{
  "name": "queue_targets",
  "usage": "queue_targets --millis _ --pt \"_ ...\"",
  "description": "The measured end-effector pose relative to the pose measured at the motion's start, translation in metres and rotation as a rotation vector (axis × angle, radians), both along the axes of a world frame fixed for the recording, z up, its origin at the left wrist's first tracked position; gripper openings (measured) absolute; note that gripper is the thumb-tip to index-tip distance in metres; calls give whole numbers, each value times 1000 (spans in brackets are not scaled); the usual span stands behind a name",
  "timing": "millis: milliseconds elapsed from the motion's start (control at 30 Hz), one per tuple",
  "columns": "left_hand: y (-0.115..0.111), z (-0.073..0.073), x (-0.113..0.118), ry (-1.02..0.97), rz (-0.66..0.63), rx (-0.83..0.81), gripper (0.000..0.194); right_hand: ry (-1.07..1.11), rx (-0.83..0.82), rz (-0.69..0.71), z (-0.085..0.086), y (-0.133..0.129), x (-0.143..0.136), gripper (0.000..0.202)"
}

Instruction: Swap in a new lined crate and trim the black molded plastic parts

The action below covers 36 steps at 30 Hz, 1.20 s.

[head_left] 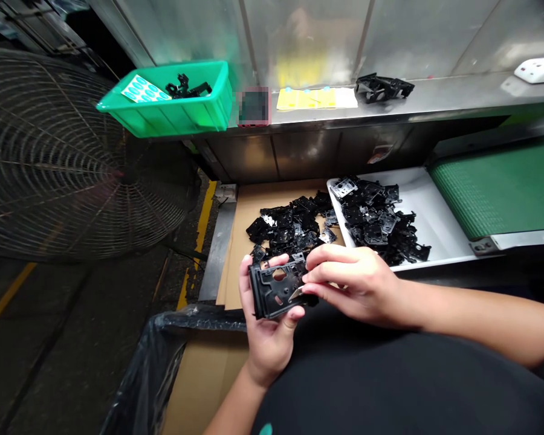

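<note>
My left hand (pixel 268 349) is closed around the edges of a flat black plastic part (pixel 272 295) with cut-out holes, held tilted in front of my body. My right hand (pixel 360 283) pinches a small, pale, pointed metal tool (pixel 295 293). Its tip is at the face of the part; whether it touches cannot be made out. Most of the tool is hidden by my fingers. Just beyond my hands, similar black parts (pixel 290 226) lie heaped on cardboard (pixel 247 208).
A white tray (pixel 439 211) with more black parts stands at the right, beside a green conveyor belt (pixel 508 187). On the metal shelf (pixel 317 121) are a green bin (pixel 176 118) and black pieces (pixel 383 89). A large fan (pixel 72 163) stands left, above a plastic-lined box (pixel 149 350).
</note>
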<state>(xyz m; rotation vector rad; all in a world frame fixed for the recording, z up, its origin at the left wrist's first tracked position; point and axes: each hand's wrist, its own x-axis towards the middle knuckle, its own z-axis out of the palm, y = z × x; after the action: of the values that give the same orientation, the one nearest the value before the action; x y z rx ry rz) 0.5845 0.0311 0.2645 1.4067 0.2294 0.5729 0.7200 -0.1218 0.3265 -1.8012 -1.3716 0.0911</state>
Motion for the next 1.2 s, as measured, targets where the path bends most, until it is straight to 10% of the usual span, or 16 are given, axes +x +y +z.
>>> queue_targets --millis 1200 --pt "-40 14 16 58 25 42 88 -120 -41 78 -8 -35 21 17"
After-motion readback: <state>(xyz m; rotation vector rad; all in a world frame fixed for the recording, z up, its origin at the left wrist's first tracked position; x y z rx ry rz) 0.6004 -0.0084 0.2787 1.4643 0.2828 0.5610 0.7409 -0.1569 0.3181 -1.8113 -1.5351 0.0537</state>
